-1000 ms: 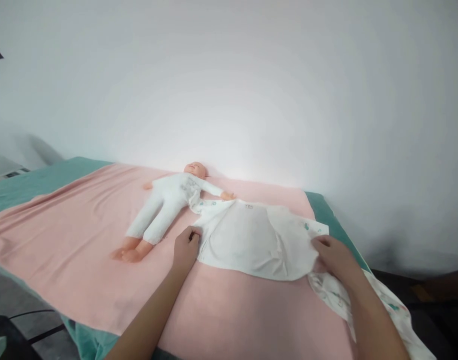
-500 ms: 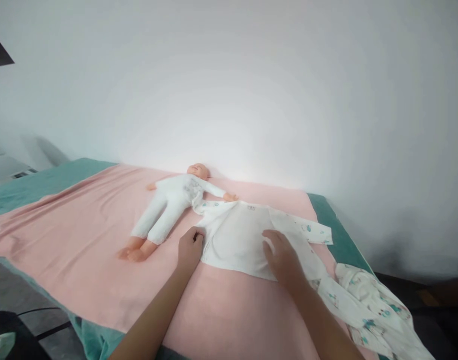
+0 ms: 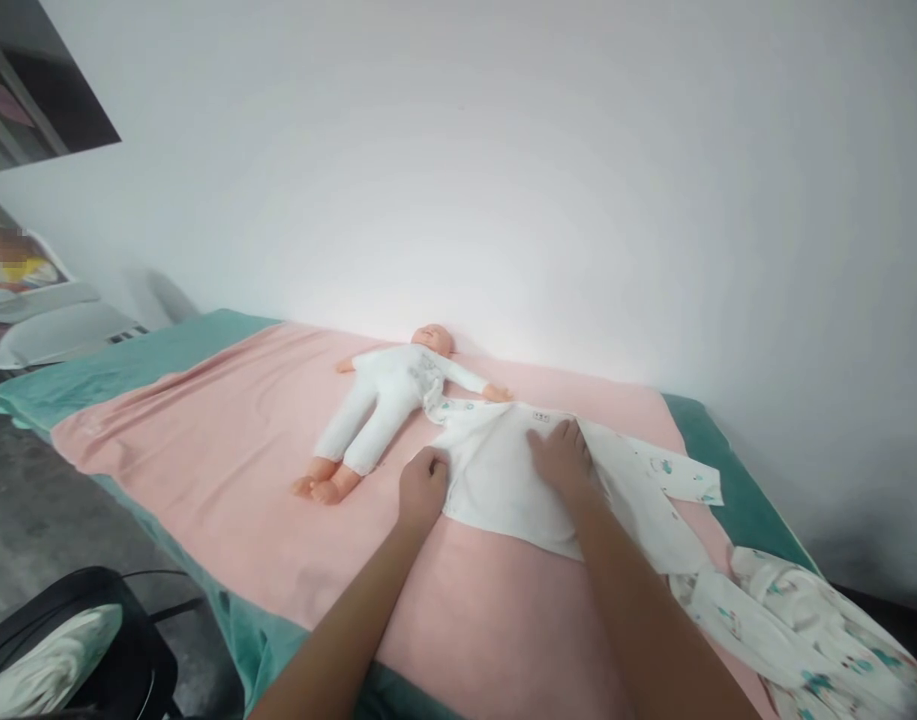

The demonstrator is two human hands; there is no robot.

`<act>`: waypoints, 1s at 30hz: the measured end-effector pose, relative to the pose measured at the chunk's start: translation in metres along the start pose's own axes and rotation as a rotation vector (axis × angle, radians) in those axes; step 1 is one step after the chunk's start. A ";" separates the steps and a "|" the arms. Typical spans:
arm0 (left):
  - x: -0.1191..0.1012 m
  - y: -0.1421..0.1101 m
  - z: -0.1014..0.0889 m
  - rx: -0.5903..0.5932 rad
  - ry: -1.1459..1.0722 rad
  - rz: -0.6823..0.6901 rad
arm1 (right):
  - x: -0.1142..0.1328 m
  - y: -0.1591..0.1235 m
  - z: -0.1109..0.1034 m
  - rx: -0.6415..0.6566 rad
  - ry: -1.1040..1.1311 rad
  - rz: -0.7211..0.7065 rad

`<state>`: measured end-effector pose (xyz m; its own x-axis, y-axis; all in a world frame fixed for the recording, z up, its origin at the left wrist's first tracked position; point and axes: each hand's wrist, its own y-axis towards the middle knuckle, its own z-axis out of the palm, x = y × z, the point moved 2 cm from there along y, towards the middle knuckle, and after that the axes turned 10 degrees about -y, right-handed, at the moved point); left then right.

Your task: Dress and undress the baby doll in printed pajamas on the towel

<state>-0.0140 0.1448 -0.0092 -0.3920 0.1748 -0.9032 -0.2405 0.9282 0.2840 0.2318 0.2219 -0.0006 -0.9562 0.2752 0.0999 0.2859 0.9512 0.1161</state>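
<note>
A white baby shirt (image 3: 495, 490) with small printed figures on its sleeves lies spread out, neck label at the far side. My left hand (image 3: 424, 487) is closed in a pinch on the shirt's left side edge. Laid on the shirt just below the neckline, my right hand (image 3: 563, 455) has its thumb apart from the fingers and grips nothing visible. Left of the shirt a baby doll (image 3: 394, 380) in a white suit lies on its back, one arm reaching beside the shirt's left sleeve.
Beneath everything is a pink blanket (image 3: 233, 470) over a green cover (image 3: 210, 335), against a white wall (image 3: 503, 180). Crumpled printed baby clothes (image 3: 825, 630) lie at the right front. A black chair (image 3: 139, 640) holding pale cloth stands at the lower left.
The view has turned left, so everything sits further right. My right hand has slid up the shirt toward the neckline. My left hand stays at the shirt's left edge.
</note>
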 end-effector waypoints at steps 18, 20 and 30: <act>-0.009 -0.004 -0.004 0.079 0.064 0.042 | -0.046 -0.156 -0.023 -0.077 -0.101 -0.539; -0.011 -0.005 -0.005 0.104 0.072 0.062 | -0.056 -0.173 -0.023 -0.144 -0.056 -0.592; -0.012 -0.007 0.004 0.301 0.164 0.319 | -0.101 -0.184 -0.037 -0.451 -0.019 -0.625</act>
<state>-0.0043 0.1377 -0.0020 -0.5459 0.4354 -0.7159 0.1741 0.8947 0.4114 0.2786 0.0139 0.0045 -0.9483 -0.2883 -0.1328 -0.3133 0.7829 0.5375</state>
